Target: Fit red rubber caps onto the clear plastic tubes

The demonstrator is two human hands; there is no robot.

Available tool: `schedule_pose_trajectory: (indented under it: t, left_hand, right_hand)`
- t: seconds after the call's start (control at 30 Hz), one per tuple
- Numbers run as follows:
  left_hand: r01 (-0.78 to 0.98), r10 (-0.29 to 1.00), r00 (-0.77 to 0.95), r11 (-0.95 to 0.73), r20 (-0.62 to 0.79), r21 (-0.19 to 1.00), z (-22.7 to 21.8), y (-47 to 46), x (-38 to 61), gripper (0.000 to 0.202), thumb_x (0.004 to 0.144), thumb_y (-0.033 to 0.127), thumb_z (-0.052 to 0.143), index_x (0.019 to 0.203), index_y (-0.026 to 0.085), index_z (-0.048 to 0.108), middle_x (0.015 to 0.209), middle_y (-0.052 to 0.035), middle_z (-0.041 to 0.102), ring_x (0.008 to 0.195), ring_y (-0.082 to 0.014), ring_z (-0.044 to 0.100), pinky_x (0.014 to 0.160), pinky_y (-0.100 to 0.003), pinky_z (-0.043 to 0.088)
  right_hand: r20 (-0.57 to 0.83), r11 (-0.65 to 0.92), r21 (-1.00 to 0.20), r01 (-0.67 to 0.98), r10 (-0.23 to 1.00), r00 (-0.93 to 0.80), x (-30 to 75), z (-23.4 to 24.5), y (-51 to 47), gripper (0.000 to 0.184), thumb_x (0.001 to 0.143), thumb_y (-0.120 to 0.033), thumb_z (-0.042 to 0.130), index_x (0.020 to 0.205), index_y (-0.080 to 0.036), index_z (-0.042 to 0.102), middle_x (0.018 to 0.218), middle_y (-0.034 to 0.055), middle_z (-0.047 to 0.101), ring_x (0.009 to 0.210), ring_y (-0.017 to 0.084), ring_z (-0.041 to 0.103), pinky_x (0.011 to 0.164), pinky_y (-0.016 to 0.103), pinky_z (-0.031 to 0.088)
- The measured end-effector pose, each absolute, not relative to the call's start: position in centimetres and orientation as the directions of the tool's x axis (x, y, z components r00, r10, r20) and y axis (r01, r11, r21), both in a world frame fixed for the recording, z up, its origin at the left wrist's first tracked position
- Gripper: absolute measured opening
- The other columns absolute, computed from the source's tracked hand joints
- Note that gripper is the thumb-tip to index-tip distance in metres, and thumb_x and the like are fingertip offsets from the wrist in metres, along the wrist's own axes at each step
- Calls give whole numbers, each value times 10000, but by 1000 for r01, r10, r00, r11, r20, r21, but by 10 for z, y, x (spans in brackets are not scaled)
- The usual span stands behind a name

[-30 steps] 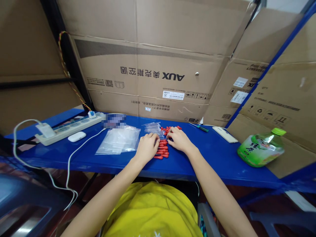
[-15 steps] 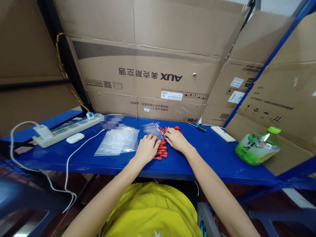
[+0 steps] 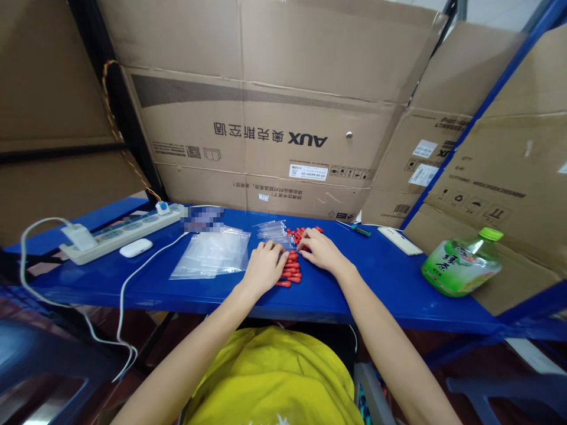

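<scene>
My left hand rests on the blue table with its fingers a little apart and curved, the thumb side against a row of red bulb-ended pieces. Just beyond its fingertips lies a bundle of thin, clear or shiny rods. My right hand is over the near side of a loose pile of similar red pieces. A gap shows between its thumb and bent fingers, and no piece is visible in it. The fingertips of both hands are partly hidden among the pieces.
Clear plastic bags lie on the left, near a white case and a power strip with cables. Rightward are a green-handled screwdriver, a whitish flat object and a green-capped bottle. Cardboard walls the back.
My right hand has shifted slightly to the right, and its thumb has come away from the fingers. My left hand stays almost where it was beside the red row.
</scene>
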State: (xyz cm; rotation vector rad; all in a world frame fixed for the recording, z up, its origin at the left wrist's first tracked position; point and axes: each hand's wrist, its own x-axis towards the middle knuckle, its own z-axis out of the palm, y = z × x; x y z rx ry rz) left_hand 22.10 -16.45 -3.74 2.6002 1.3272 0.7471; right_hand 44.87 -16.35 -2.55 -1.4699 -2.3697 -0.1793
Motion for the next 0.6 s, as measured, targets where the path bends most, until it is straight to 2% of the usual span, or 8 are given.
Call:
schedule_pose_trajectory:
  t: [0.17, 0.3, 0.43, 0.6]
  left_hand:
    - [694, 758, 488, -638, 432, 335, -38, -163, 221, 271, 1079, 342, 461, 1065, 190, 685, 1161, -116, 674, 1081, -295, 584, 964, -456, 494]
    - [645, 718, 456, -674, 526, 359, -36, -163, 221, 209, 1066, 293, 476, 1100, 182, 650, 1185, -114, 656, 1116, -297, 573, 1016, -479, 493]
    - [575, 642, 409, -733, 648, 363, -32, -164, 220, 204, 1044, 251, 507, 1215, 196, 603, 1257, -114, 620, 1197, -296, 552, 1067, -476, 486]
    - [576, 577, 405, -763, 709, 292, -27, -168, 221, 262, 1036, 248, 534, 1287, 191, 584, 1368, -132, 586, 1284, -300, 538, 1101, -466, 462]
  right_hand:
    - [396, 480, -78, 874, 819, -415, 448, -26, -162, 55, 979, -158, 615, 941, -187, 640, 1062, 100, 637, 1002, 257, 572, 942, 398, 464]
    - [487, 481, -224, 847, 809, -331, 451, -26, -163, 39, 998, -174, 573, 976, -203, 586, 1023, 89, 659, 956, 246, 587, 895, 375, 471]
    - [514, 494, -403, 770, 818, -256, 450, -23, -164, 26, 1006, -212, 581, 1004, -218, 607, 961, 46, 684, 804, 194, 602, 779, 324, 476]
    - [601, 595, -491, 636, 760, -247, 438, -16, -169, 21, 951, -235, 682, 957, -223, 699, 875, 21, 684, 717, 165, 581, 713, 302, 474]
